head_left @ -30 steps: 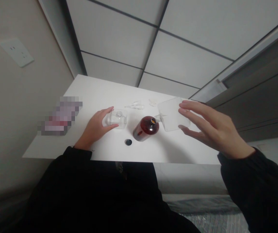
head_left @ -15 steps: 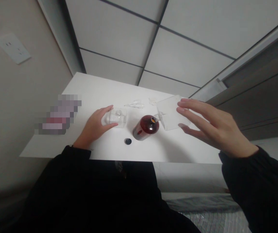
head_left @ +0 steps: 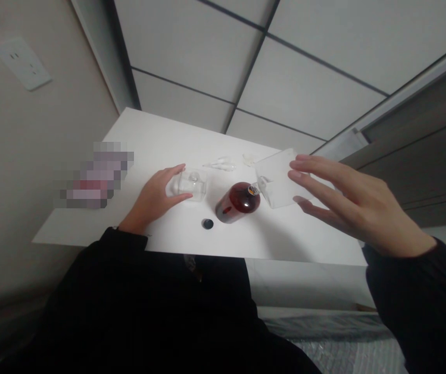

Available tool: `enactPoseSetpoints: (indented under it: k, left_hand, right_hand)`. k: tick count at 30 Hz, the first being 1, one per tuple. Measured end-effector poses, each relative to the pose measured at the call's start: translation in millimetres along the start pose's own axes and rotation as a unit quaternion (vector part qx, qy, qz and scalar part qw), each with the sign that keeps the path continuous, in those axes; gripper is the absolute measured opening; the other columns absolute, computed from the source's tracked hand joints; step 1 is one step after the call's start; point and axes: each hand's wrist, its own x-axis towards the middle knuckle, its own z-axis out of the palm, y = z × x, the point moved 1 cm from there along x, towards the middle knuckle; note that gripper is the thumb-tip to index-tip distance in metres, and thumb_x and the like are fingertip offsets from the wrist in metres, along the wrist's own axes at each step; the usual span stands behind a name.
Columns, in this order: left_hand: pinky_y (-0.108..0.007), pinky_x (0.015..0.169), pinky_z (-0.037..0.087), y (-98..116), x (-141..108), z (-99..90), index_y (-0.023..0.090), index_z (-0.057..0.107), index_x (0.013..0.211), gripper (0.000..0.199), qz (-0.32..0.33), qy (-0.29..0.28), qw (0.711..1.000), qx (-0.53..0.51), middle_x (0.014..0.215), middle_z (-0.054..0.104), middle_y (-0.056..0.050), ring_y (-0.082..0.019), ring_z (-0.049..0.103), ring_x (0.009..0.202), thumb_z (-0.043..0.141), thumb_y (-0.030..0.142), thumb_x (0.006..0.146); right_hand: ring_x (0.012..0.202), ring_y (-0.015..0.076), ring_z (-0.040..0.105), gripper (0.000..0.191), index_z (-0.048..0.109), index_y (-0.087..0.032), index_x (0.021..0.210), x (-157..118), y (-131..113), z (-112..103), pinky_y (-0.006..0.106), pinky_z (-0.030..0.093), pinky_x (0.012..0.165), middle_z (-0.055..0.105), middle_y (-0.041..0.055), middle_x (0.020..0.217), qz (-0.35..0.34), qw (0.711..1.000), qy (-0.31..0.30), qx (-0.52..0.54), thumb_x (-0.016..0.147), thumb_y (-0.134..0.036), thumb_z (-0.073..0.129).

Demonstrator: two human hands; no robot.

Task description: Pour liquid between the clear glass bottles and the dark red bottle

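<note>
My right hand [head_left: 359, 205] grips a clear square bottle [head_left: 277, 179] by its base end, tipped on its side with its neck at the open mouth of a brown bottle [head_left: 242, 200]. That brown bottle stands upright on the white table [head_left: 160, 140]. At left, my left hand [head_left: 154, 197] has thumb and fingers around a smaller clear square glass bottle [head_left: 193, 184] standing on the table. A small black cap [head_left: 207, 224] lies in front of the brown bottle. Behind it is a clear pointed piece, perhaps a dropper [head_left: 220, 165].
A blurred-out pinkish object [head_left: 94, 176] lies on the table's left side. Another small clear piece [head_left: 249, 158] rests near the back edge. A wall with an outlet [head_left: 22, 62] is at left, and panelled doors [head_left: 191, 47] stand behind the table.
The view has shifted slightly. The tipped clear bottle stays at the brown bottle's mouth, and both hands keep their grips.
</note>
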Motion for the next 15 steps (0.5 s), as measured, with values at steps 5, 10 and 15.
enactPoseSetpoints:
  k: [5, 10, 15]
  left_hand:
    - [-0.054, 0.123, 0.048, 0.5, 0.1, -0.4, 0.019, 0.054, 0.153, 0.074, -0.001, -0.004, 1.0, 0.006, 0.153, 0.066, -0.014, -0.034, 0.063, 0.141, 0.077, 0.052, 0.091]
    - [-0.052, 0.124, 0.047, -0.6, 0.0, -0.3, 0.019, 0.053, 0.154, 0.074, -0.001, -0.003, 1.0, 0.011, 0.152, 0.067, -0.014, -0.033, 0.063, 0.141, 0.076, 0.052, 0.092]
    - [-0.052, 0.123, 0.048, 0.4, -0.6, -0.4, 0.02, 0.053, 0.154, 0.074, 0.002, 0.001, 1.0, 0.011, 0.151, 0.067, -0.014, -0.032, 0.063, 0.14, 0.076, 0.052, 0.092]
  right_hand:
    - [0.141, 0.0304, 0.066, 0.086, 0.028, -0.028, 0.173, 5.0, -1.6, -4.2, 0.043, 0.064, 0.11, 0.066, 0.0135, 0.153, 0.007, 1.0, -0.02, -0.001, 0.1, -0.006, 0.067]
    - [0.141, 0.0303, 0.065, 0.082, 0.031, -0.028, 0.172, 8.8, -4.2, -5.3, 0.045, 0.063, 0.113, 0.066, 0.0125, 0.153, 0.008, 1.0, -0.017, 0.005, 0.101, -0.008, 0.067]
    - [0.143, 0.0287, 0.064, 0.077, 0.035, -0.029, 0.17, 10.9, -5.0, -7.0, 0.044, 0.062, 0.114, 0.065, 0.0112, 0.154, 0.006, 1.0, -0.025, 0.008, 0.103, -0.008, 0.065]
